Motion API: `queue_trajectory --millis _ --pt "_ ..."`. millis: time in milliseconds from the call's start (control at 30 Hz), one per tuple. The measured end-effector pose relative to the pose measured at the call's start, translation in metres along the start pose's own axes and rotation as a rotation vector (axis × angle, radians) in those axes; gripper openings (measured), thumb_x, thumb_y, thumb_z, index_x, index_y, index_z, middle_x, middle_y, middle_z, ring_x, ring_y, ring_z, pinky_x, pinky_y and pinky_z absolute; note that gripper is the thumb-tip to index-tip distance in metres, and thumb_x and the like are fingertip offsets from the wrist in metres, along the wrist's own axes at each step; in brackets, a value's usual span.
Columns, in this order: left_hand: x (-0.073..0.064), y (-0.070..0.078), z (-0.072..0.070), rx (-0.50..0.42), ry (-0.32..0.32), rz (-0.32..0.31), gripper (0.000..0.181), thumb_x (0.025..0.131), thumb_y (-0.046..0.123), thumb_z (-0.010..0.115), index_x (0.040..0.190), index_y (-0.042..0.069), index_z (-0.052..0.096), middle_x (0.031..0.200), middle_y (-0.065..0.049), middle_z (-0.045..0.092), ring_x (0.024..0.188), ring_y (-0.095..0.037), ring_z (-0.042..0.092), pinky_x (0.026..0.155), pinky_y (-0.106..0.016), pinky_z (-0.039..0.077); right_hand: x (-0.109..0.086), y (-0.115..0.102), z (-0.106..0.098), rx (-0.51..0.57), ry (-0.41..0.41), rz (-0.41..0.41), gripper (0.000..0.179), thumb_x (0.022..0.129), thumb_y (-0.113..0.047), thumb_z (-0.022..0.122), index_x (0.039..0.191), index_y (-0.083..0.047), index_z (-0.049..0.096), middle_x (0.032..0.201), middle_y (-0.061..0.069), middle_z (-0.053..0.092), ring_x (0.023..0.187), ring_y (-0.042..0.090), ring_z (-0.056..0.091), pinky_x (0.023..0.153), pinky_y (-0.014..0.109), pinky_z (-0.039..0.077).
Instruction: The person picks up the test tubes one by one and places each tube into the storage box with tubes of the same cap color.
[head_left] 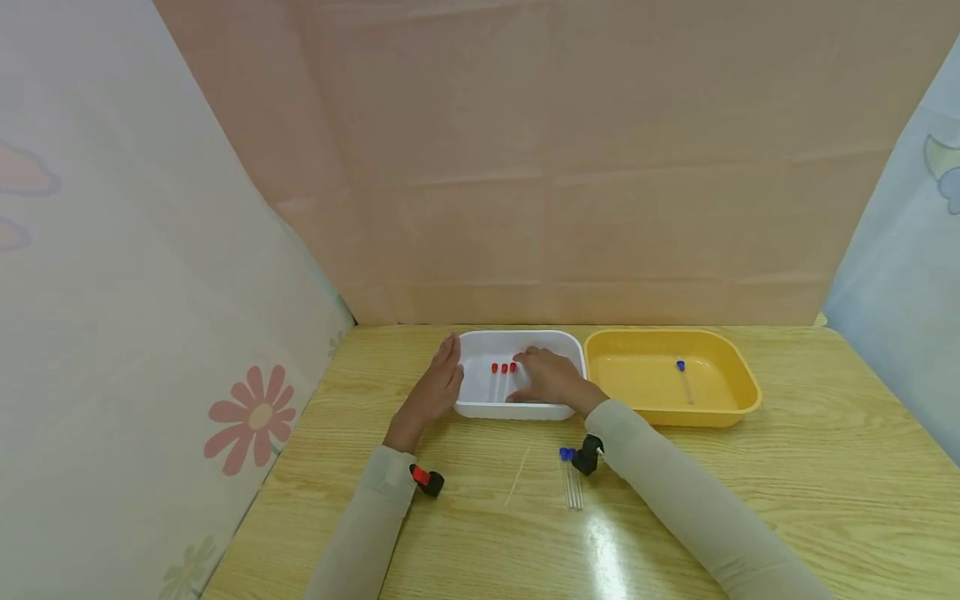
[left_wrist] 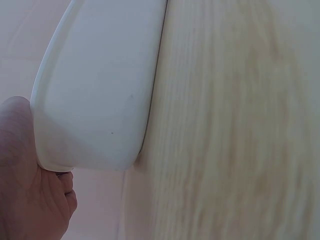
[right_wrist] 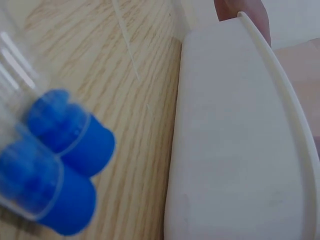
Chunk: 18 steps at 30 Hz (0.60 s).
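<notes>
The white tray (head_left: 517, 412) holds several clear tubes side by side, with red caps (head_left: 504, 368). My left hand (head_left: 438, 385) rests against the tray's left end, fingers straight; in the left wrist view the hand (left_wrist: 30, 175) touches the tray's end. Inside the tray, my right hand (head_left: 551, 377) has thumb and fingers spread apart beside the rightmost red-capped tube (head_left: 513, 367). Its fingertips are at the cap; whether they touch it is unclear. The right wrist view shows the tray's outer wall (right_wrist: 235, 130) but little of that hand.
A yellow tray (head_left: 667, 417) stands right of the white one, holding a blue-capped tube (head_left: 684, 375). More blue-capped tubes (head_left: 572, 483) lie on the table below my right wrist, their blue caps (right_wrist: 70, 200) close in the right wrist view. A thin pale line (head_left: 519, 473) marks the wooden table.
</notes>
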<state>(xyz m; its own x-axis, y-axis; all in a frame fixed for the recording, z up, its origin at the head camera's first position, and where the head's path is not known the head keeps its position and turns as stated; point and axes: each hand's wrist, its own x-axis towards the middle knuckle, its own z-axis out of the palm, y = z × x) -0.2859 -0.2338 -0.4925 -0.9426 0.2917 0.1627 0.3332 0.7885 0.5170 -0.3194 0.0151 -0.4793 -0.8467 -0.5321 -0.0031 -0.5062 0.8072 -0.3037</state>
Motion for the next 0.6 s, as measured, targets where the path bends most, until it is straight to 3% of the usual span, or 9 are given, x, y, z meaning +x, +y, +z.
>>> queue_trajectory --millis 233,600 --pt "0.0000 0.0012 -0.0008 -0.001 0.000 0.003 0.059 0.112 0.021 0.030 0.160 -0.002 0.007 0.170 -0.012 0.001 0.156 -0.032 0.004 0.124 -0.048 0.013 0.0002 0.0000 -0.0016 0.056 0.017 0.008 0.080 0.081 -0.054 0.081 0.141 -0.006 0.059 0.141 0.017 0.058 0.129 0.034 0.055 0.106 0.053 0.046" --pt "0.0012 -0.0010 -0.0004 0.001 -0.014 -0.003 0.058 0.112 0.022 0.029 0.160 0.000 0.005 0.169 -0.009 -0.001 0.156 -0.023 -0.003 0.124 -0.045 0.009 -0.0013 -0.0047 -0.0095 0.088 0.060 -0.025 0.079 0.082 -0.053 0.081 0.142 -0.006 0.058 0.139 0.014 0.060 0.125 0.031 0.057 0.104 0.051 0.048"
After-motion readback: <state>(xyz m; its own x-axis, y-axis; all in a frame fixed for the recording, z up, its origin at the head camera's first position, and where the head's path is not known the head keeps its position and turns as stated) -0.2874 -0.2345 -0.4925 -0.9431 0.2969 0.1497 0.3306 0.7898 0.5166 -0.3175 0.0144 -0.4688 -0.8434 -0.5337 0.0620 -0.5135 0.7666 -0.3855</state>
